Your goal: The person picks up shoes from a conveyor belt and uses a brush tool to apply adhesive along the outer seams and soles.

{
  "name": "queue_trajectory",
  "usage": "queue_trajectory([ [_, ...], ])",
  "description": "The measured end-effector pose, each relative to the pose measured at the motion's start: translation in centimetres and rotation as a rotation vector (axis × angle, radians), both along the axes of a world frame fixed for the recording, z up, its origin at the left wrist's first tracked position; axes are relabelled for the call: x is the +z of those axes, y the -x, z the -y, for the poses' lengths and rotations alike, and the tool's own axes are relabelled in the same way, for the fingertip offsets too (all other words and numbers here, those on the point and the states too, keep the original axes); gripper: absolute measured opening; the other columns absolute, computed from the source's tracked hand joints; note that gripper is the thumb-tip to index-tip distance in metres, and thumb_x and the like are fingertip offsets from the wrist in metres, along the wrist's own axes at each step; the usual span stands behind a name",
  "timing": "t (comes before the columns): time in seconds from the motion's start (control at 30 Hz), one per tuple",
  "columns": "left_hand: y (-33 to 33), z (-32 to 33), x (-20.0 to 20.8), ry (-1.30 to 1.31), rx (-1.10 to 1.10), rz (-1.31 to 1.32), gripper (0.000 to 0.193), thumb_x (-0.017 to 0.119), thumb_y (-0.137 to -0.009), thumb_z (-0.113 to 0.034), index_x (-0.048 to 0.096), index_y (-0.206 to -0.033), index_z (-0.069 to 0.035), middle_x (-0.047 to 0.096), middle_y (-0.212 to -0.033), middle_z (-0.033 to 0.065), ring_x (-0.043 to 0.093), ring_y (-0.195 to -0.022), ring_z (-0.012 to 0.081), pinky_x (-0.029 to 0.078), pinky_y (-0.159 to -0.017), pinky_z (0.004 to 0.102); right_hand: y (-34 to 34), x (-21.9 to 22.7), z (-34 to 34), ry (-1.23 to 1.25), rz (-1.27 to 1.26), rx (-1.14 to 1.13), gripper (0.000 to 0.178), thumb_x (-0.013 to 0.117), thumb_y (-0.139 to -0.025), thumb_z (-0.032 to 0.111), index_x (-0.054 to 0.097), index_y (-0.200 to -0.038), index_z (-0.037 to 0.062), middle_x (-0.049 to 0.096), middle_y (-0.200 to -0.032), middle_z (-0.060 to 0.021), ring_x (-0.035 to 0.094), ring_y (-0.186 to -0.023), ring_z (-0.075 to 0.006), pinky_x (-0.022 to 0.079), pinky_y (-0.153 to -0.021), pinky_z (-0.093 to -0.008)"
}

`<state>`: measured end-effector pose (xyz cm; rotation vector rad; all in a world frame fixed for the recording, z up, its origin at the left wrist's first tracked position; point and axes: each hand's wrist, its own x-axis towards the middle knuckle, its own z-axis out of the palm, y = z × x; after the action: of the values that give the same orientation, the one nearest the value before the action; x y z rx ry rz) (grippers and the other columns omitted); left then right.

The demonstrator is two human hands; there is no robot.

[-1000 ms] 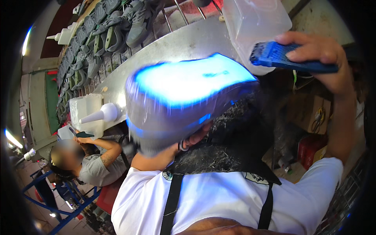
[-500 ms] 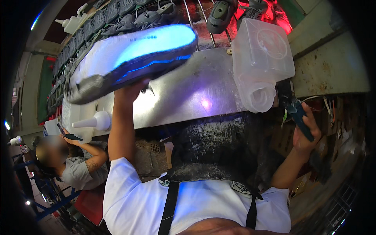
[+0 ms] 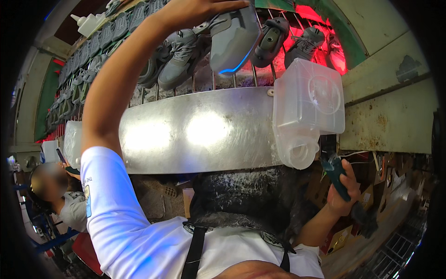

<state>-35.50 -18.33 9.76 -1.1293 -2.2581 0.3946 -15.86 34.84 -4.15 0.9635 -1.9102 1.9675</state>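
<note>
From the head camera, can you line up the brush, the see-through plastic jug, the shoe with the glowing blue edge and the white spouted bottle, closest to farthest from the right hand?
From the right hand:
1. Brush: in the hand.
2. Plastic jug: above, a bit left.
3. Shoe: higher, farther left.
4. White bottle: far upper left.

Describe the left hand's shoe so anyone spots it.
Above the wide metal ledge, grey shoes sit on a rack of bars. Take the shoe at the left hand: unlike its neighbours, its lower edge shows a bright blue line.
</note>
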Motion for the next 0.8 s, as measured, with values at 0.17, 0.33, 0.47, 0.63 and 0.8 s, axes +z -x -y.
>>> queue_trajectory([
  [0.17, 8.2, -0.6, -1.0, 0.329, -0.073, 0.055, 0.038, 0.054, -0.094, -0.024, 0.062, -0.131, -0.022, 0.063, -0.13, -0.0017, 0.054, -0.13, 0.0212, 0.05, -0.101, 0.0479, -0.5, -1.6, -0.7, 0.002, -0.025, -0.054, 0.022, 0.057, -0.101, 0.01, 0.07, -0.117, 0.0028, 0.055, -0.139, -0.0357, 0.057, -0.131, -0.0438, 0.05, -0.107, -0.0539],
  [0.33, 13.8, -0.8, -4.9, 0.442, -0.191, 0.196, 0.034, 0.059, -0.091, -0.033, 0.065, -0.124, -0.028, 0.066, -0.12, -0.0071, 0.056, -0.123, 0.0169, 0.049, -0.09, 0.0501, -0.4, 0.3, 1.4, -0.186, -0.111, -0.312, 0.015, 0.068, -0.097, 0.021, 0.071, -0.088, 0.009, 0.073, -0.113, -0.0235, 0.074, -0.098, -0.0358, 0.062, -0.082, -0.0433],
  [0.47, 16.9, -1.8, -8.1, 0.481, -0.297, 0.128, 0.028, 0.06, -0.088, -0.033, 0.067, -0.116, -0.03, 0.067, -0.112, -0.0093, 0.058, -0.118, 0.0167, 0.049, -0.088, 0.049, -0.3, 0.1, 0.7, -0.204, -0.085, -0.257, 0.015, 0.068, -0.096, 0.021, 0.071, -0.09, 0.0068, 0.071, -0.117, -0.0267, 0.072, -0.103, -0.0377, 0.06, -0.086, -0.0448],
  [0.63, 17.7, -1.6, -9.5, 0.48, -0.301, 0.119, 0.022, 0.06, -0.087, -0.031, 0.067, -0.108, -0.029, 0.067, -0.109, -0.0098, 0.059, -0.114, 0.017, 0.049, -0.089, 0.0477, 0.2, 0.5, 0.6, -0.178, -0.032, -0.105, 0.01, 0.07, -0.091, 0.01, 0.069, -0.099, 0.0031, 0.067, -0.124, -0.0302, 0.069, -0.111, -0.0399, 0.058, -0.094, -0.0479],
  [0.8, 18.2, -1.0, -10.6, 0.417, -0.346, 0.124, 0.017, 0.061, -0.086, -0.029, 0.067, -0.102, -0.028, 0.067, -0.105, -0.0094, 0.059, -0.11, 0.0158, 0.049, -0.088, 0.0453, 0.9, 3.7, 3.7, -0.287, 0.198, -0.083, 0.027, 0.077, -0.073, 0.004, 0.069, -0.098, -0.0011, 0.07, -0.114, -0.0312, 0.071, -0.098, -0.0386, 0.056, -0.085, -0.0455],
])
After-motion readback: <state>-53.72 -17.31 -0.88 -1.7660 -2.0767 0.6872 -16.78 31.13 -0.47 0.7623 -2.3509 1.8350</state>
